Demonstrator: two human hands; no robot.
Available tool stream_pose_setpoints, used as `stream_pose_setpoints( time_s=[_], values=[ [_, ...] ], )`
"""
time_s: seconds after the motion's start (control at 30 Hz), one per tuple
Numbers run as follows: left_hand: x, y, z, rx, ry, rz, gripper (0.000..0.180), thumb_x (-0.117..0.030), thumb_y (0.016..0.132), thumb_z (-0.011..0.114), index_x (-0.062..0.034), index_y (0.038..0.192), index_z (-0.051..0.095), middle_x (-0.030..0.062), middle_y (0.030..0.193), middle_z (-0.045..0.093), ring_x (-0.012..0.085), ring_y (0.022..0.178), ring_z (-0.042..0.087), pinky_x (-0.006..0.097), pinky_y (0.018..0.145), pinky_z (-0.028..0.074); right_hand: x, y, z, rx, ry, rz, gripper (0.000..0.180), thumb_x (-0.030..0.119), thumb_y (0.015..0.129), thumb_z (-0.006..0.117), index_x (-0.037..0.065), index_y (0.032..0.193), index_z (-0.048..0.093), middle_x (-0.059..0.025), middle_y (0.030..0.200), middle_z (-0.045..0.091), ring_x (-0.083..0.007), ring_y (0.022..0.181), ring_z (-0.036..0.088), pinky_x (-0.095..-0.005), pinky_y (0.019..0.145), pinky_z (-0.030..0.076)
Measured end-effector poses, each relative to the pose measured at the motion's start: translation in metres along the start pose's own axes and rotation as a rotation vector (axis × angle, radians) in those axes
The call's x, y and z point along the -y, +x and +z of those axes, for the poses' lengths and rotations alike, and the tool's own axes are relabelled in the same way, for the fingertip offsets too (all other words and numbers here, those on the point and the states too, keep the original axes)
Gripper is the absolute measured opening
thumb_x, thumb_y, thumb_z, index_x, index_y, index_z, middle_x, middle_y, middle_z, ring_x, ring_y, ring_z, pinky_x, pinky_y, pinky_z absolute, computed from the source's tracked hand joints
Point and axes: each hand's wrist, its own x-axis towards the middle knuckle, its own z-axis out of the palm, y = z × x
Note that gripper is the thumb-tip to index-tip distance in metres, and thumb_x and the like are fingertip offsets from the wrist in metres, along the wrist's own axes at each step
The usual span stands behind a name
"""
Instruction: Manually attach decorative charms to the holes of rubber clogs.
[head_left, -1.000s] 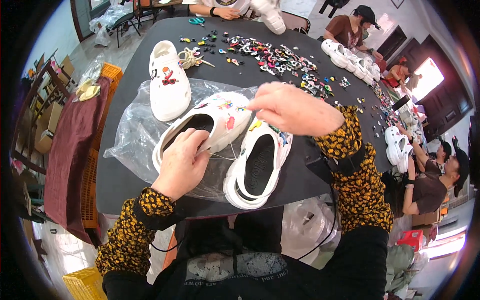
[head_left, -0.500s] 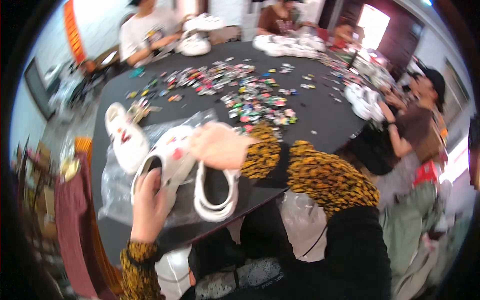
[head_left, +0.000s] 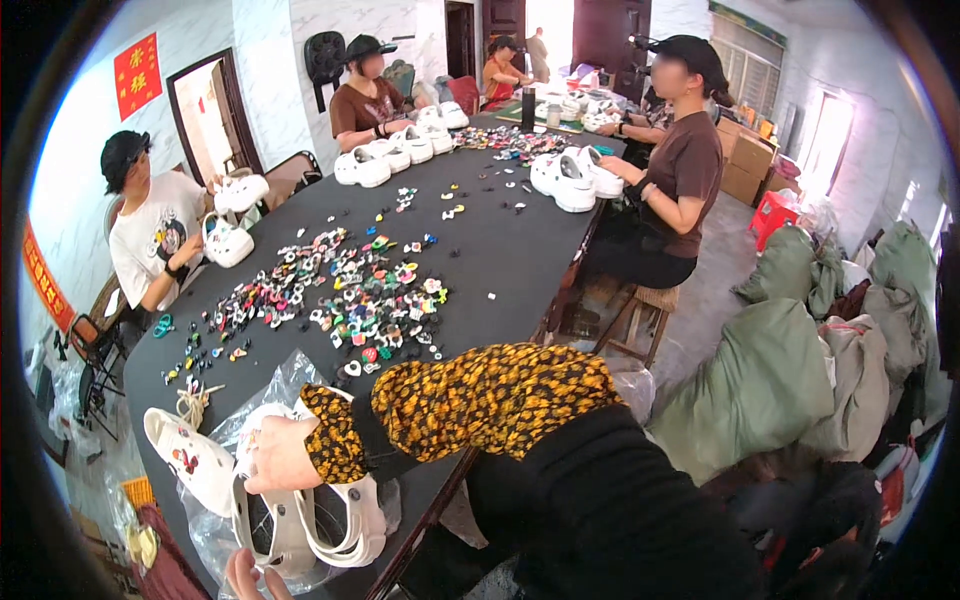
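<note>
Three white clogs lie close together on a clear plastic bag (head_left: 292,372) at the table's near left. The left clog (head_left: 178,437) carries red and dark charms. Over the front of the middle clog (head_left: 290,528) rests my right hand (head_left: 280,456), back upward; its fingers are hidden, so whether it grips anything cannot be made out. The right clog (head_left: 366,508), partly under my patterned sleeve, shows its open heel and strap. At the lower edge, by the middle clog's heel, my left hand (head_left: 254,578) shows only a few fingers, apart, with nothing visible in them.
Many small colourful charms (head_left: 380,305) are heaped across the dark table (head_left: 480,265). Several co-workers sit around it; one handles white clogs (head_left: 562,183) at the right. A wooden stool (head_left: 635,325) and green sacks (head_left: 750,385) stand on the floor to the right.
The view has swung up and to the right, showing more of the room. My left hand has come off the middle clog's heel opening. My right hand remains over the middle clog.
</note>
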Motion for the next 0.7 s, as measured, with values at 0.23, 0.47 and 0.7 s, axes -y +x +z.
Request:
stream_pose_setpoints(
  time_s=[0.23, 0.47, 0.7],
  values=[
    [-0.008, -0.006, 0.000, -0.039, -0.054, -0.014, 0.030, -0.002, 0.090, 0.059, 0.0040, 0.120, 0.059, 0.0195, 0.113, 0.063, 0.0268, 0.094, 0.061, 0.034, 0.079, 0.050, 0.000, 0.015, -0.005, 0.157, -0.079, 0.027, 0.012, 0.016, 0.075, 0.060, 0.006, 0.080, 0.064, -0.0085, 0.077, 0.067, -0.0265, 0.080, 0.067, -0.0391, 0.065, 0.052],
    [-0.024, -0.006, 0.000, -0.103, -0.131, -0.051, 0.029, -0.001, 0.091, 0.057, 0.0048, 0.119, 0.058, 0.0186, 0.115, 0.061, 0.0259, 0.095, 0.060, 0.034, 0.081, 0.049, -0.041, -0.012, -0.058, -0.127, -0.230, 0.163, 0.009, 0.014, 0.069, 0.065, 0.008, 0.072, 0.071, -0.0087, 0.073, 0.070, -0.0237, 0.073, 0.070, -0.0390, 0.059, 0.055],
    [-0.032, -0.007, 0.024, 0.006, -0.193, -0.102, 0.028, -0.004, 0.092, 0.057, 0.0047, 0.119, 0.058, 0.0193, 0.113, 0.062, 0.0263, 0.093, 0.060, 0.036, 0.081, 0.049, -0.125, -0.078, -0.097, 0.192, -0.256, 0.501, 0.009, 0.013, 0.073, 0.065, 0.005, 0.077, 0.067, -0.0147, 0.074, 0.068, -0.0304, 0.074, 0.070, -0.0434, 0.064, 0.056]
  ],
)
